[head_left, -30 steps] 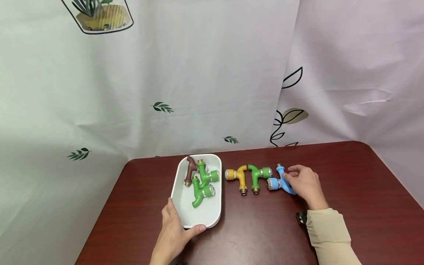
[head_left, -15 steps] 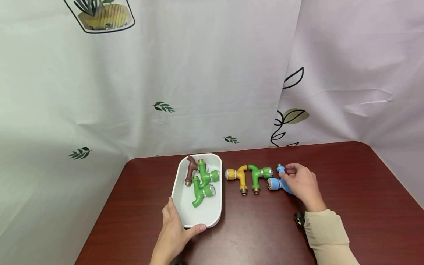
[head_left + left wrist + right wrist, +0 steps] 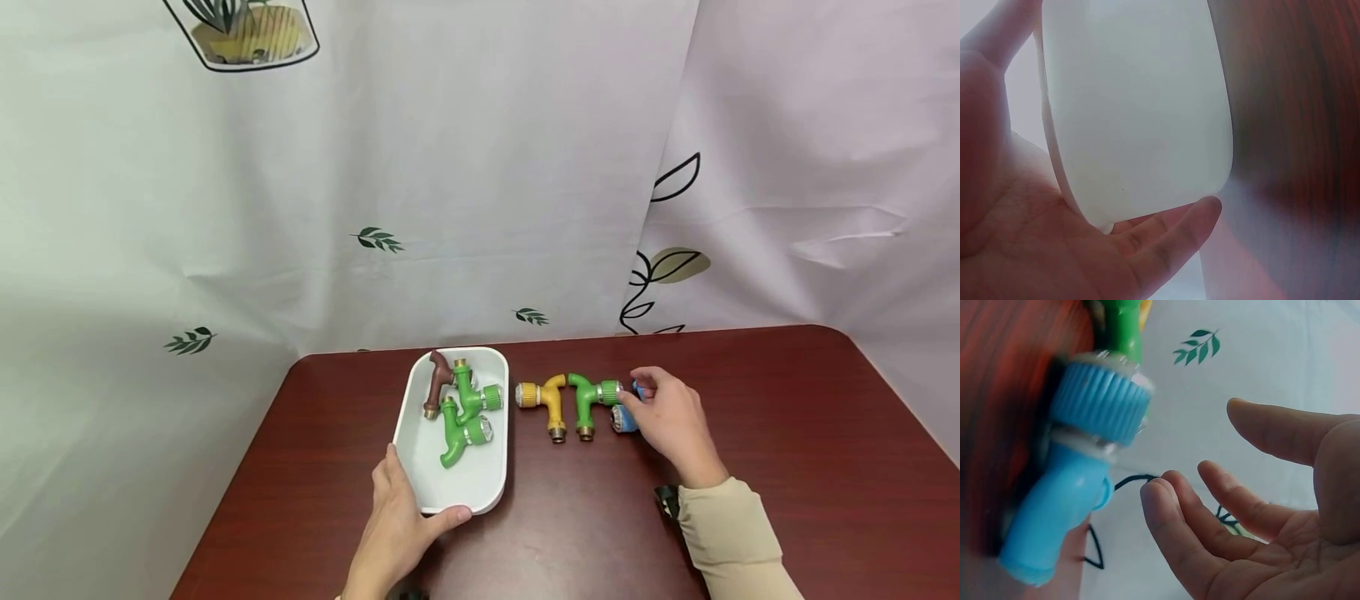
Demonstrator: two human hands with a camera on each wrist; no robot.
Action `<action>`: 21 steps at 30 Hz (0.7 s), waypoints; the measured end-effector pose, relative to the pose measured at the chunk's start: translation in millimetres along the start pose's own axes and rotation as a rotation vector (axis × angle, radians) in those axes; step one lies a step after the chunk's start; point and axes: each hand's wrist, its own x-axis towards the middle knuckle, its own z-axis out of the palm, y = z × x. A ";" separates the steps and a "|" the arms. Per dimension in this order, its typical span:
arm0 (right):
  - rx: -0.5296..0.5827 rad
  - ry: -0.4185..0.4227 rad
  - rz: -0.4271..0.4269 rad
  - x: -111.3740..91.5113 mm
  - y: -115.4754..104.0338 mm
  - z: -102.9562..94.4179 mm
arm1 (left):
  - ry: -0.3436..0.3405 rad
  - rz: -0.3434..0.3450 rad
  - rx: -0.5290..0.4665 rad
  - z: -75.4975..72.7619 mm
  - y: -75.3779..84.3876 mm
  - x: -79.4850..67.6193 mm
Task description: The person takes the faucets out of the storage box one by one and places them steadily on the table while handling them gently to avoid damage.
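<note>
My left hand grips the near left corner of a white plastic tray, thumb along its near rim and fingers along its side. In the left wrist view the tray's outer wall shows close against the palm. Inside lie a brown tap and two green taps. My right hand hovers over a blue tap, fingers spread and apart from it in the right wrist view. From the head view, the hand hides most of that tap.
Between tray and right hand, a yellow tap and another green tap lie side by side on the dark red table. A white patterned curtain hangs behind the table's far edge.
My right hand has come off the blue tap and shifted left, now covering most of it in the head view. The left hand and tray stay put; the head view has turned slightly.
</note>
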 end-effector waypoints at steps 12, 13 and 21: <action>-0.016 -0.013 -0.081 -1.6 -31.4 14.7 | -0.010 -0.009 0.003 0.2 0.0 0.7; -0.016 -0.019 -0.083 -1.3 -33.7 15.9 | -0.012 -0.012 0.003 0.3 0.0 0.9; -0.020 -0.041 -0.119 0.4 -48.2 27.3 | -0.016 -0.012 -0.003 0.2 0.7 1.9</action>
